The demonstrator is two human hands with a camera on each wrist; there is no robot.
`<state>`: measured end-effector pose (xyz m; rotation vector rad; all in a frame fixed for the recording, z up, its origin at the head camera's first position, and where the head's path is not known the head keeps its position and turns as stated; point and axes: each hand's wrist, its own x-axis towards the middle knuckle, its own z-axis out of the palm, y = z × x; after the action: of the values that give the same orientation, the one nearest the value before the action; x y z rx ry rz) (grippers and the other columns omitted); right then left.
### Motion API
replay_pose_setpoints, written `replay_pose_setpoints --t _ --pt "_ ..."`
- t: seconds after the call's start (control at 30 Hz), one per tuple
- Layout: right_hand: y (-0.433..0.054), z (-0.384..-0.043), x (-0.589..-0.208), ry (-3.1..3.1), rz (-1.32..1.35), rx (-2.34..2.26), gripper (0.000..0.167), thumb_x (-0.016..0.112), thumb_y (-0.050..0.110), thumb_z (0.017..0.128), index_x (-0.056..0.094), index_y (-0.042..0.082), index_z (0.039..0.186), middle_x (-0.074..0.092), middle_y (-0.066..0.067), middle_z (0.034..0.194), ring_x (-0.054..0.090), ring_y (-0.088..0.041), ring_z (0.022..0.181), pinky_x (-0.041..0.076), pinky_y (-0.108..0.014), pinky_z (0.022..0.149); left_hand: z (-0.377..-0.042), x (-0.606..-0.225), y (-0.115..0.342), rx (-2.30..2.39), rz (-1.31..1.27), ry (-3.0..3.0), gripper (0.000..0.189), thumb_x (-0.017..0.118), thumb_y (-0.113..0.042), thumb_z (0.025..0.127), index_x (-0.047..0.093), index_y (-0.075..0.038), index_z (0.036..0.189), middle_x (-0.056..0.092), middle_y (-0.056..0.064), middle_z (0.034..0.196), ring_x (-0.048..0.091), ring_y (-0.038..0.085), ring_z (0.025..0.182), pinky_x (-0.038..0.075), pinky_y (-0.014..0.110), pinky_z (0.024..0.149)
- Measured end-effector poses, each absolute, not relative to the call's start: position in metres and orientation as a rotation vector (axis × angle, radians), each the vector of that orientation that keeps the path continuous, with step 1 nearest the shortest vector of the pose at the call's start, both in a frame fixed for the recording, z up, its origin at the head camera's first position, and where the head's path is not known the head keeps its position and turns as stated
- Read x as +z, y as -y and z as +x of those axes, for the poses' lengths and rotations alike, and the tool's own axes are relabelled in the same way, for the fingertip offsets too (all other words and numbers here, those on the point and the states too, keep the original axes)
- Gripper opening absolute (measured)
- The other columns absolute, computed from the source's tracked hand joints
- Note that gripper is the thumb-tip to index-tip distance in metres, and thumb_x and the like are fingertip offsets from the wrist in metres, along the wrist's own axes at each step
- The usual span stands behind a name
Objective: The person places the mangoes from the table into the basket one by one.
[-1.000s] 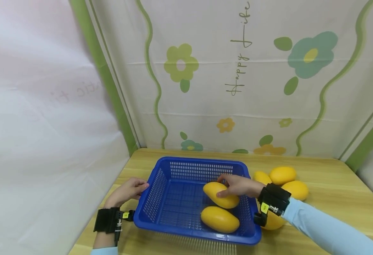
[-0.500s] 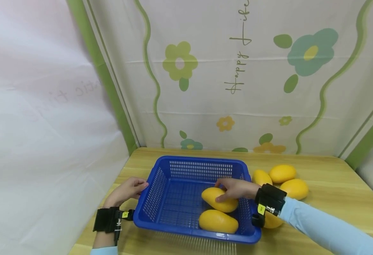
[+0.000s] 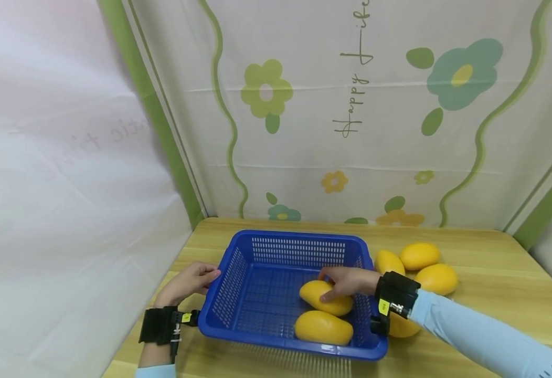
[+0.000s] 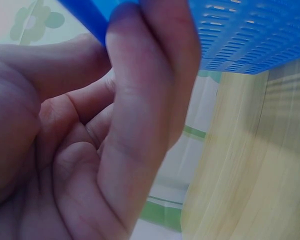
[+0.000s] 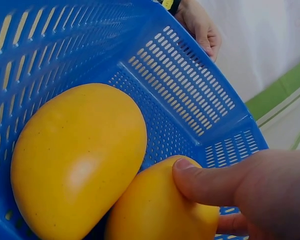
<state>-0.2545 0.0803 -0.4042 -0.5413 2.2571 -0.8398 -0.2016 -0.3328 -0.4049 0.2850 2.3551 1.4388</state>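
Low, just right of centre in the head view, the fingers of our right hand (image 3: 350, 282) grip a mango (image 3: 320, 295) inside the blue plastic basket (image 3: 268, 294), its long axis slanting down rightward beneath them; our left hand (image 3: 189, 283) pinches the basket's left edge.

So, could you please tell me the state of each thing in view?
Basket: open side up, partly filled.
Far mango: inside the basket, held.
Near mango: lying loose inside the basket.
Outer mangoes: loose on the table, some partly hidden.
Left hand: gripping the basket's rim.
Right hand: gripping the far mango.
Wristbands: strapped on both wrists.
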Motion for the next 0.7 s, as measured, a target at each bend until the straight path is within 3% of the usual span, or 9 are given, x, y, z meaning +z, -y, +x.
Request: replay_pose_setpoints --t 0.33,0.47,0.7 --pt "-0.081 -0.256 -0.405 -2.273 -0.537 -0.815 0.044 0.079 0.021 0.086 0.059 0.014 0.124 0.061 -0.007 0.115 0.055 -0.024 0.101 0.052 -0.041 0.083 -0.202 -0.404 0.332 1.432 0.301 -2.359 0.038 0.045 -0.025 0.108 0.065 0.007 0.112 0.073 0.013 0.094 0.073 0.021 0.084 0.063 0.036 0.079" --pt "-0.082 -0.255 -0.402 -2.286 -0.537 -0.816 0.046 0.078 0.017 0.086 0.06 0.011 0.127 0.061 -0.012 0.127 0.057 -0.028 0.112 0.053 -0.048 0.093 -0.202 -0.403 0.332 1.427 0.296 -2.372 0.038 0.046 -0.026 0.107 0.065 0.007 0.111 0.072 0.012 0.092 0.072 0.02 0.082 0.063 0.036 0.079" --pt "-0.084 -0.253 -0.395 -2.279 -0.575 -0.856 0.049 0.074 0.014 0.088 0.058 0.005 0.133 0.059 -0.018 0.136 0.055 -0.037 0.127 0.046 -0.057 0.106 -0.2 -0.404 0.332 1.433 0.286 -2.371 0.037 0.046 -0.025 0.107 0.065 0.006 0.111 0.072 0.011 0.092 0.072 0.021 0.083 0.063 0.036 0.079"
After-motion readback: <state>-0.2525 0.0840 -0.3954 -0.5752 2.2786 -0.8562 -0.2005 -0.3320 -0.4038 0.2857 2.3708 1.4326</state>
